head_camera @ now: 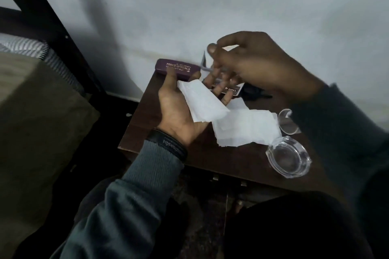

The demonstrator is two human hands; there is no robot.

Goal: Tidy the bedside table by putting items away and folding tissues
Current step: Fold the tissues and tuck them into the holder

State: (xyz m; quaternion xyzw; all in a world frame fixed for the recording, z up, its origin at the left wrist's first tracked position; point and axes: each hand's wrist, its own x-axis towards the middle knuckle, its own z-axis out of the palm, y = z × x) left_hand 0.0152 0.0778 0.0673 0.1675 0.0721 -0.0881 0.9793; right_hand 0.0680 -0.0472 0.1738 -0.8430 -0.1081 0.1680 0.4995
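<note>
My left hand is palm up over the dark wooden bedside table, holding a folded white tissue across its palm and fingers. My right hand hovers above and to the right of it, fingers loosely curled and apart, holding nothing that I can see. A second white tissue lies flat and partly unfolded on the table just right of my left hand. A maroon spectacle case lies at the table's back edge by the wall.
A clear glass dish stands near the table's front right edge, with a clear glass behind it. A printed card and a dark object lie under my right hand. A bed sits on the left.
</note>
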